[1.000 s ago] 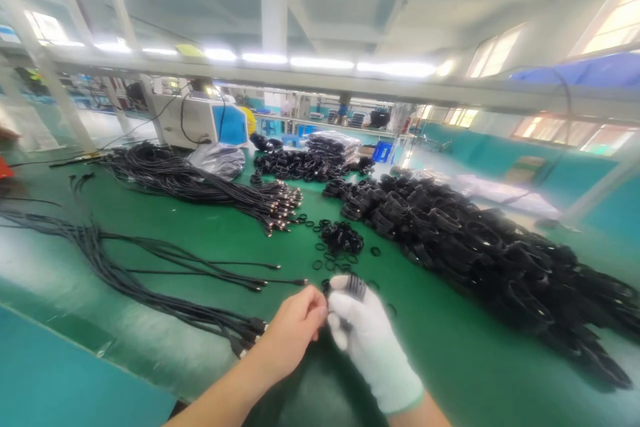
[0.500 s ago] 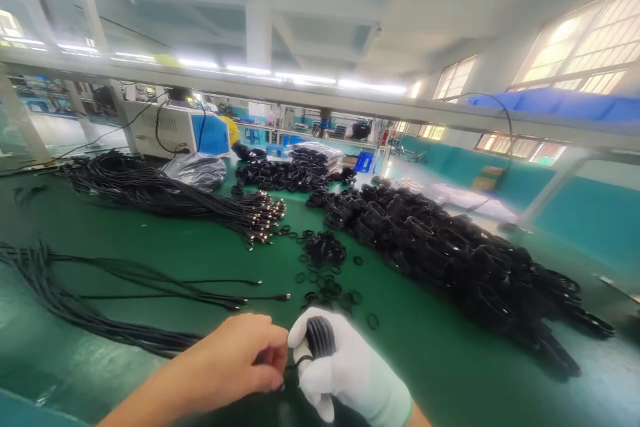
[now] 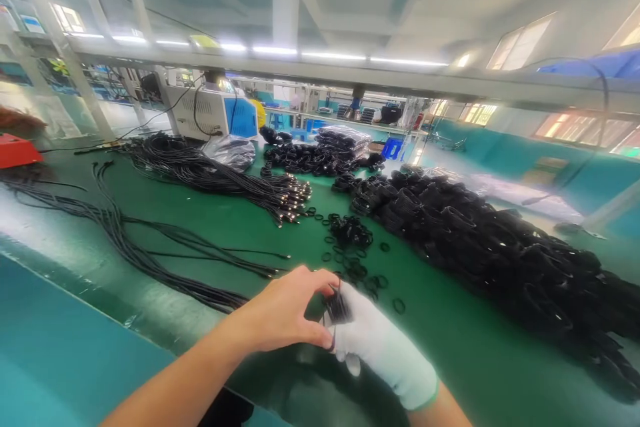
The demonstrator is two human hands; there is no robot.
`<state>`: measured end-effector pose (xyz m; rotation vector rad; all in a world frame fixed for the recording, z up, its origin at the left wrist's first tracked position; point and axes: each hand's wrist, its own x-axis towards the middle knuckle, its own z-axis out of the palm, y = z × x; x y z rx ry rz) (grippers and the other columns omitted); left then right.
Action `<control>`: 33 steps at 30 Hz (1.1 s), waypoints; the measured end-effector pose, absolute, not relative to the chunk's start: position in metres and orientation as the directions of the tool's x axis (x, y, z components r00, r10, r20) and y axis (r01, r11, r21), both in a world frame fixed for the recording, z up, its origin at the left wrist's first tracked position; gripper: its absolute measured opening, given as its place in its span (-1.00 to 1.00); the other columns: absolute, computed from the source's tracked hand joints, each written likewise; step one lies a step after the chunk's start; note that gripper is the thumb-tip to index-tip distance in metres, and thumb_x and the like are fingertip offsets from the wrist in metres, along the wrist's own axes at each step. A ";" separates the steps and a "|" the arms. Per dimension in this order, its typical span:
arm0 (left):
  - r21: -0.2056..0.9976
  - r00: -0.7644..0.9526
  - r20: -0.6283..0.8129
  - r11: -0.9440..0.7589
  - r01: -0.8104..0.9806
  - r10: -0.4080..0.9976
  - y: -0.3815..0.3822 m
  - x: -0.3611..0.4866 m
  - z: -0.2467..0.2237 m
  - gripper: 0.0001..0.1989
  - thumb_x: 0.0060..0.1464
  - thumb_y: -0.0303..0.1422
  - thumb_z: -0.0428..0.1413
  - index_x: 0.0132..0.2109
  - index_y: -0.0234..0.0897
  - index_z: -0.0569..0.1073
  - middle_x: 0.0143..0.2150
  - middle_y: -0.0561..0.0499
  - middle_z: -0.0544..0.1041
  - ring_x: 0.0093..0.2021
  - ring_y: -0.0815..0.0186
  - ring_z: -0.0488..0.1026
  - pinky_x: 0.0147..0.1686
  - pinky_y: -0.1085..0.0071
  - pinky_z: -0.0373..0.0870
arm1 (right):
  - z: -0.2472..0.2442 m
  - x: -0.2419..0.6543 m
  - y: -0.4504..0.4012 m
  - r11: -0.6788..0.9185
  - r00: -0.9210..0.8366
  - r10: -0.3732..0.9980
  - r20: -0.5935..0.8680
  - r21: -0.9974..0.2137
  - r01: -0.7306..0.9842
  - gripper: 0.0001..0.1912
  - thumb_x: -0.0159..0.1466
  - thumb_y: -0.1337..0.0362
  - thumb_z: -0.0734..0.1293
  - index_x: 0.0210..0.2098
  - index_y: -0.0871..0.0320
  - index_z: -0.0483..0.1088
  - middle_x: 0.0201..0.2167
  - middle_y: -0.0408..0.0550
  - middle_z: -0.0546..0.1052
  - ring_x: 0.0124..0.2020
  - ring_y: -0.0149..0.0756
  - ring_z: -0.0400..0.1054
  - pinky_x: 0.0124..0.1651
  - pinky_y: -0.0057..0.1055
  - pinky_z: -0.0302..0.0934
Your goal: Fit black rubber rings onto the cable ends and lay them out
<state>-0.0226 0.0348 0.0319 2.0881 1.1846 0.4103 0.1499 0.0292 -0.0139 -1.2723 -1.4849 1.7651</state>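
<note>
The left hand (image 3: 283, 312) pinches black rings (image 3: 339, 307) at the right hand (image 3: 374, 333), whose grip is unclear. A bag (image 3: 230, 152), contents indistinct, touches cables (image 3: 197, 177).

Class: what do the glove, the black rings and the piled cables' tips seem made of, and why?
Glove: probably fabric, matt white, snug and without shine. Black rings: perhaps rubber or plastic, dull and thin; too small to tell which. Cable tips: likely metal, glinting against the black cables.
</note>
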 end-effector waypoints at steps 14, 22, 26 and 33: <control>0.715 0.645 -0.328 -0.265 0.647 0.690 0.067 -0.023 0.025 -0.77 -0.05 -0.39 -0.08 -0.40 -0.25 0.49 -0.47 0.06 0.52 -0.56 0.39 0.36 -0.60 0.52 0.23 | -0.010 0.153 0.023 0.141 -0.294 0.953 0.077 -0.969 0.201 -0.59 -0.04 0.42 0.37 -0.16 0.07 0.36 -0.14 -0.04 0.44 -0.26 -0.22 0.39 -0.35 -0.37 0.32; 0.942 0.570 -0.293 0.129 0.310 0.768 0.049 -0.022 0.029 -0.87 -0.03 -0.34 0.05 -0.39 -0.33 0.42 -0.50 0.03 0.49 -0.57 0.41 0.39 -0.52 0.48 0.36 | -0.016 0.160 0.021 -0.225 -0.629 0.761 0.159 -0.844 -0.486 -0.44 -0.02 0.20 0.45 -0.08 0.07 0.16 -0.57 -0.19 0.46 -0.74 -0.50 0.19 -0.69 -0.60 -0.02; 0.964 0.507 -0.204 0.263 -0.048 0.837 0.049 -0.016 0.035 -0.83 -0.07 -0.41 0.14 -0.27 -0.38 0.40 -0.42 0.00 0.47 -0.47 0.42 0.42 -0.37 0.43 0.40 | -0.024 0.154 0.023 -0.235 -0.627 0.755 0.192 -0.813 -0.533 -0.42 0.03 0.26 0.40 -0.01 0.10 0.12 -0.59 -0.16 0.47 -0.71 -0.48 0.23 -0.67 -0.61 0.01; 0.951 0.390 0.167 -0.251 0.177 0.906 0.045 -0.009 0.036 -0.73 0.01 -0.44 0.05 -0.09 -0.21 0.45 -0.09 0.00 0.46 -0.08 0.27 0.37 -0.02 0.31 0.29 | -0.020 0.157 0.023 -0.291 -0.650 0.753 0.102 -0.835 -0.467 -0.36 0.03 0.30 0.38 0.07 0.21 0.12 -0.61 -0.16 0.44 -0.72 -0.50 0.20 -0.67 -0.59 0.05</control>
